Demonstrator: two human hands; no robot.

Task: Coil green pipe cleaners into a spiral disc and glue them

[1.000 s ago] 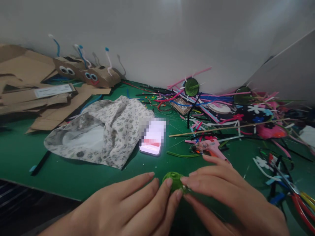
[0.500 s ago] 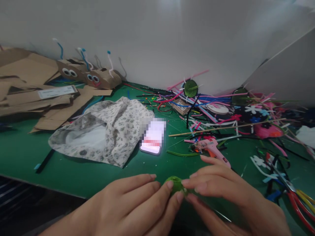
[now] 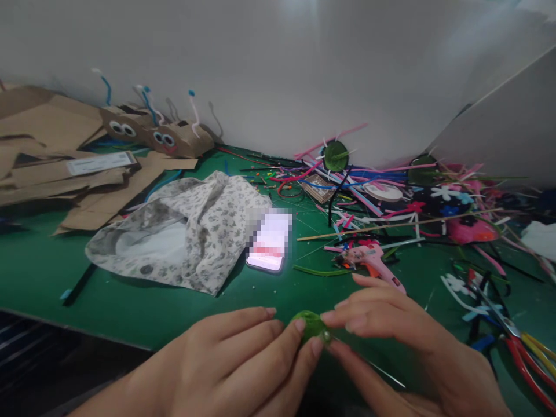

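Observation:
A small round green piece (image 3: pixel 309 324), fuzzy like coiled pipe cleaner, sits between both hands just above the green table (image 3: pixel 130 307). My left hand (image 3: pixel 234 365) pinches its left side with thumb and fingertips. My right hand (image 3: pixel 391 336) pinches its right side, fingers curled over it. A thin strand trails from under my right hand toward the lower right. A pink glue gun (image 3: pixel 371 260) lies just beyond my right hand.
A lit phone (image 3: pixel 270 243) lies beside a floral cloth (image 3: pixel 186 231). Cardboard sheets and cardboard figures with googly eyes (image 3: pixel 165 138) fill the back left. A heap of pipe cleaners (image 3: pixel 373 191) and felt shapes covers the right. Red-handled pliers (image 3: pixel 521 353) lie at the far right.
The view shifted slightly and the hands stayed low at the table's front edge. The green piece has turned a little between the fingertips, and the right fingers have closed further over it.

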